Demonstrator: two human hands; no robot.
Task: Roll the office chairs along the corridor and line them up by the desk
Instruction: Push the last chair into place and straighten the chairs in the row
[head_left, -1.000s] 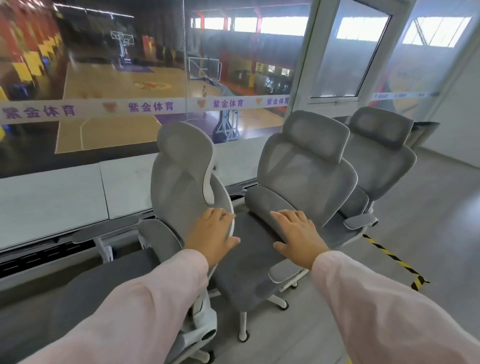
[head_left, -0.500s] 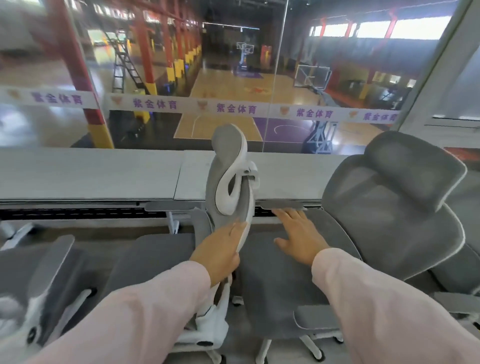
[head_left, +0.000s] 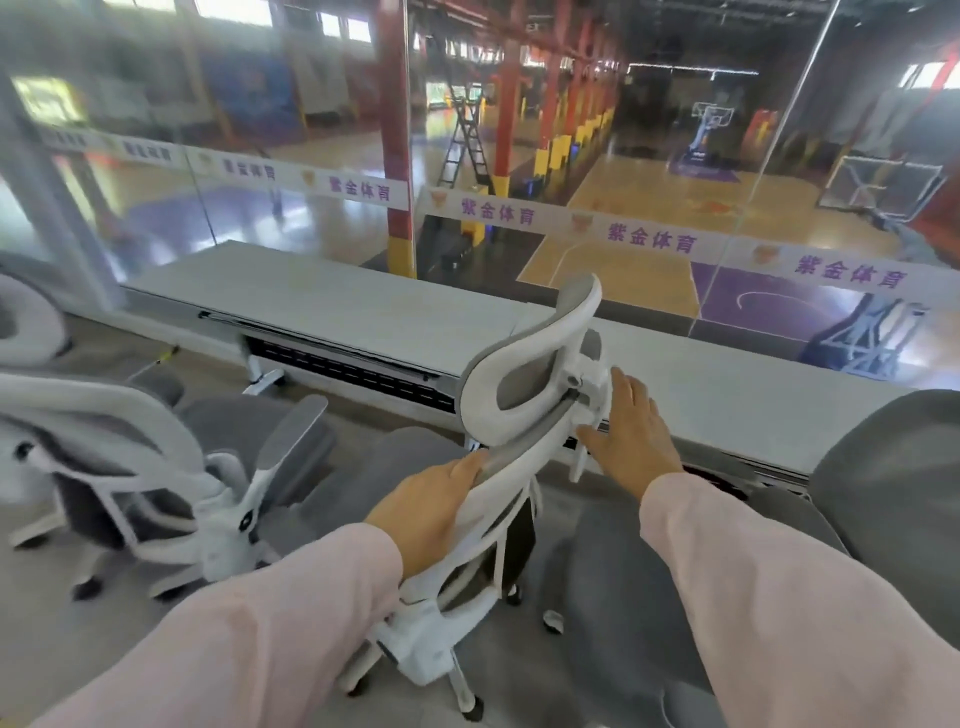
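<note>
Middle office chair (head_left: 524, 338): white frame, grey mesh. Stands on the floor just in front of the long grey tabletop (head_left: 337, 306), between two other chairs.
Left grip (head_left: 431, 514): fingers curled over the upper rim of the backrest, grasping it.
Right grip (head_left: 631, 441): released, fingers straight, laid against the white headrest bracket.
Left office chair (head_left: 130, 457): white-framed, blurred, near.
Right office chair (head_left: 883, 493): grey back, just beside.
Glass wall (head_left: 311, 156): behind the tabletop, with a lettered strip across it and a basketball court beyond.
</note>
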